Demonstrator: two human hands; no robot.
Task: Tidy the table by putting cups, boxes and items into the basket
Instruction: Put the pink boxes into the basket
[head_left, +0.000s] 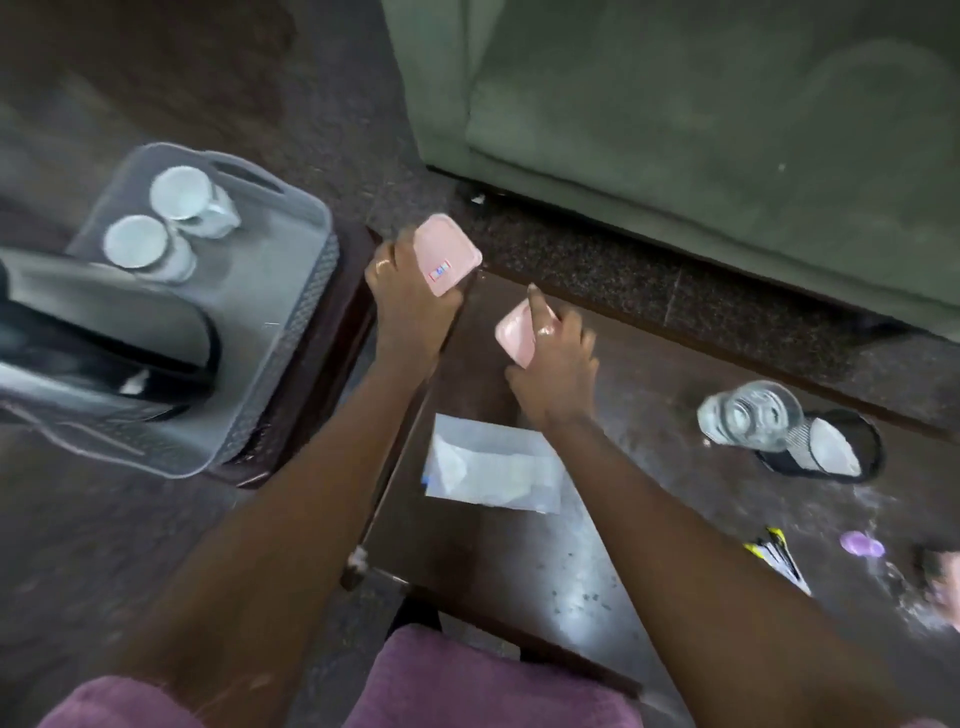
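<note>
Over dark table (493, 571), gripping pink box (447, 254) in left hand (410, 296), second box (514, 335) in right hand (558, 374); liable, if dropped, to chip cups (182, 195) in basket (306, 312) at nine o'clock.

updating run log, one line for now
left hand: grips stickered pink box | right hand: grips plain pink box | basket: two white cups

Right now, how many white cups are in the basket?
2. One white cup sits in the basket's far corner, the other just nearer. The big grey item could hide more.
</note>
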